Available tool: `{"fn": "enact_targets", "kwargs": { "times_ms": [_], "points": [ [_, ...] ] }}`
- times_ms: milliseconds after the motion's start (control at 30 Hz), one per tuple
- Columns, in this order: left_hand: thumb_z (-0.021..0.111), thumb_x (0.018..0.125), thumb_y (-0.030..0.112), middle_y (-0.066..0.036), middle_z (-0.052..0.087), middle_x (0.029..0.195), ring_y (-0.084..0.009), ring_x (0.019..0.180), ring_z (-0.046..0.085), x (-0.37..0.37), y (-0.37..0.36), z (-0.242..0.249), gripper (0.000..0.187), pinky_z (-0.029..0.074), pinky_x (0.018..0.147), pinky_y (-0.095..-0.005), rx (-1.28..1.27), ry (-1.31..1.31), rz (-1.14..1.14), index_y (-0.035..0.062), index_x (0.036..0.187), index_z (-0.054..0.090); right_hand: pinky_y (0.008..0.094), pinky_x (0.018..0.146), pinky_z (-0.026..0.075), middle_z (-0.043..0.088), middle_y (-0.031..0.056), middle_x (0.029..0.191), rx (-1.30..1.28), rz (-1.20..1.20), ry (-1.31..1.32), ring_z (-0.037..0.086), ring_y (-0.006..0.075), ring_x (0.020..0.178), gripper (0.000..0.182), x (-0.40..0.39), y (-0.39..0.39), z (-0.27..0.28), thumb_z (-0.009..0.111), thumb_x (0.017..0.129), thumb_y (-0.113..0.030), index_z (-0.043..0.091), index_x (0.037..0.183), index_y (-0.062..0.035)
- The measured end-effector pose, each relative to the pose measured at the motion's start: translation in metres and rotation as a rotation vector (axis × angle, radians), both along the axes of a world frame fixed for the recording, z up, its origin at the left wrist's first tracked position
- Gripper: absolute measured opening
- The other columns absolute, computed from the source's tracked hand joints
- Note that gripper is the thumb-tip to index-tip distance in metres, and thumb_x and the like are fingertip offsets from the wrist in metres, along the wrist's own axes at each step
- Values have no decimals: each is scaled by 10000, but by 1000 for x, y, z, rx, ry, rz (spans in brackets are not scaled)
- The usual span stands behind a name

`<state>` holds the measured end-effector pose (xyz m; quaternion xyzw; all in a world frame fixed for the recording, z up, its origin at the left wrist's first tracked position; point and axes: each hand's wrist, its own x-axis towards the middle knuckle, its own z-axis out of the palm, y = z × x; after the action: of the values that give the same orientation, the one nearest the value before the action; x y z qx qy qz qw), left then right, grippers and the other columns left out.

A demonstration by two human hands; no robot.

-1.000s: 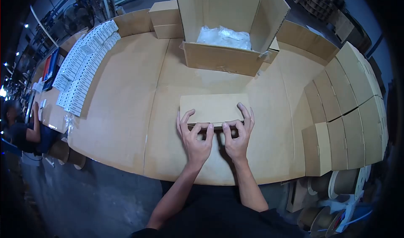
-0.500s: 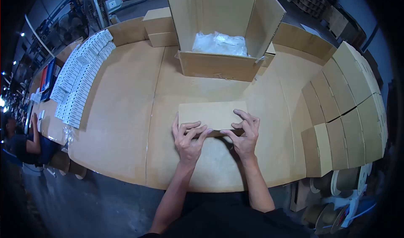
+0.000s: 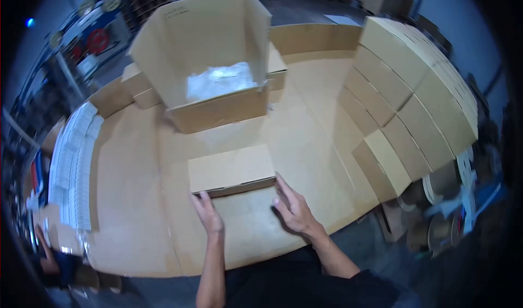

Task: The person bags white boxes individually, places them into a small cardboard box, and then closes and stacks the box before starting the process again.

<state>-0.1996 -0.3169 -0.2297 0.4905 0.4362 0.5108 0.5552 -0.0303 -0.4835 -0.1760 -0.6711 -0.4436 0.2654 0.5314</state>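
A shallow cardboard box (image 3: 233, 166) lies on the brown-covered bench (image 3: 128, 199), straight ahead of the person; take it as the centre of the clock. Its top is flat and its long side runs nearly from nine to three, the right end set slightly farther away.

The left hand (image 3: 210, 216) is at the box's seven o'clock corner, partly open, with the thumb at the front edge and the fingers at the left end; whether it grips cannot be told. The right hand (image 3: 297, 211) is at four o'clock, loosely open, fingertips at the front right corner and thumb standing clear of the cardboard; it has no closed hold on anything.

At twelve o'clock, just beyond the box, stands a large open carton (image 3: 218, 115) with crumpled clear plastic (image 3: 220, 80) inside. Between two and three o'clock rises a stack of brown boxes (image 3: 406, 98), with one lower box (image 3: 383, 163) before it at three. Long rows of small white boxes (image 3: 73, 166) lie at nine. Toward eight, a co-worker's arm (image 3: 48, 253) shows at the bench's edge, blurred.
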Motion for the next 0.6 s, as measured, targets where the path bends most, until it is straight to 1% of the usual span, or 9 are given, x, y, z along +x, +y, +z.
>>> {"fn": "enact_targets", "kwargs": {
  "times_ms": [67, 167, 267, 333, 400, 433, 500, 567, 600],
  "points": [
    [458, 1116, 239, -180, 410, 1545, -259, 1431, 387, 19, 21, 4, 540, 271, 1213, -389, -22, -86, -158, -14, 1564, 298, 447, 1152, 425, 514, 344, 1453, -48, -21, -160, 504, 474, 1364, 638, 21, -3, 19, 597, 986, -97, 343, 1555, 39],
    [492, 1105, 231, -174, 432, 1519, -258, 1411, 405, 81, 34, 20, 520, 294, 1199, -387, -42, -111, -345, -11, 1536, 330, 487, 1133, 441, 576, 364, 1347, -204, -75, -285, 526, 504, 1319, 579, 74, -5, 40, 615, 979, -104, 412, 1503, 34],
    [586, 1063, 245, -178, 470, 1473, -273, 1377, 444, 168, 53, 14, 544, 331, 1174, -389, 42, -120, -478, -16, 1489, 369, 503, 1126, 444, 603, 364, 1297, -210, -162, -609, 521, 496, 1328, 552, 128, -12, 37, 634, 967, -106, 452, 1471, 21],
    [652, 1022, 277, -203, 495, 1438, -290, 1353, 470, 222, 57, 23, 605, 344, 1160, -397, 244, 120, -475, -25, 1472, 383, 485, 1173, 400, 533, 326, 1428, -297, -210, -625, 457, 461, 1404, 589, 149, -30, 44, 629, 968, -101, 423, 1512, -9],
    [676, 1001, 302, -229, 511, 1415, -300, 1348, 477, 276, 59, 8, 634, 349, 1153, -401, 227, 24, -541, -35, 1458, 395, 474, 1198, 373, 480, 297, 1505, -370, -310, -651, 413, 442, 1447, 613, 159, -47, 43, 627, 967, -96, 402, 1532, -21],
    [675, 999, 300, -236, 526, 1400, -303, 1335, 491, 301, 58, 3, 623, 359, 1145, -397, 245, 41, -564, -45, 1444, 408, 457, 1226, 340, 398, 271, 1582, -394, -326, -662, 358, 422, 1488, 654, 160, -58, 46, 635, 962, -91, 370, 1557, -34],
    [661, 1006, 302, -242, 554, 1372, -317, 1318, 516, 338, 39, -2, 611, 370, 1139, -397, 189, 2, -640, -43, 1443, 411, 459, 1223, 348, 394, 281, 1580, -286, -431, -597, 367, 425, 1482, 660, 160, -71, 36, 640, 959, -81, 364, 1556, -23],
    [641, 1014, 297, -259, 546, 1384, -345, 1330, 511, 365, 20, -9, 597, 363, 1147, -412, 278, -7, -642, -33, 1451, 405, 468, 1212, 365, 381, 300, 1580, -238, -497, -527, 387, 442, 1462, 658, 162, -76, 38, 641, 958, -60, 359, 1549, 13],
    [635, 1013, 287, -268, 526, 1398, -362, 1339, 499, 368, 6, 4, 600, 354, 1154, -419, 262, 54, -609, -35, 1458, 393, 471, 1208, 367, 373, 302, 1583, -225, -522, -525, 391, 449, 1455, 651, 165, -74, 34, 638, 960, -57, 363, 1545, 18]
  ]
}}
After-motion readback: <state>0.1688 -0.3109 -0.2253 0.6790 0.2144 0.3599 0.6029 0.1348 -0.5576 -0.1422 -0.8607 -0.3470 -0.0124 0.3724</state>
